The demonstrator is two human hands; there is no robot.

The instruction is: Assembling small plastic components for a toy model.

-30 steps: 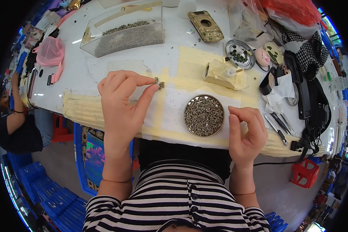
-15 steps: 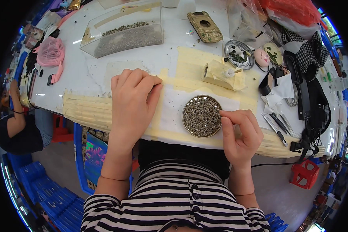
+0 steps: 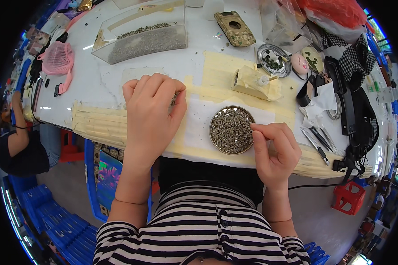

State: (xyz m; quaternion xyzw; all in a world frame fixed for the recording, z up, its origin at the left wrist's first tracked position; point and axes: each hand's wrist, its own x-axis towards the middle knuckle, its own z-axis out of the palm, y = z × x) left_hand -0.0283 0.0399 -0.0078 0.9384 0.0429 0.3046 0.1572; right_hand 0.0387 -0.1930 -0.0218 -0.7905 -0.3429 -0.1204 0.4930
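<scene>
A shallow round dish (image 3: 213, 145) full of small metal pieces (image 3: 232, 129) sits on white paper near the table's front edge. My right hand (image 3: 276, 150) pinches its right rim between thumb and forefinger. To the left, my left hand (image 3: 152, 110) is curled above the table, back upward, with thumb and forefinger brought together at the tips. A bit of grey speckled material shows in the gap between them; the palm hides the rest. Behind the dish stands a small stand wrapped in yellow tape (image 3: 254, 84), with a white nozzle-like tip on top.
A clear bin (image 3: 141, 53) of similar metal pieces stands at the back left. Further right are a camouflage case (image 3: 235, 29) and a dish of dark green pieces (image 3: 273, 61). Tweezers and a knife (image 3: 315, 145) lie at the right. A pink mesh pouch (image 3: 57, 59) lies far left.
My left hand has turned slightly, so grey bits now show between thumb and forefinger. My right hand keeps its pinch at the dish's rim. The whole view has shifted a little.
</scene>
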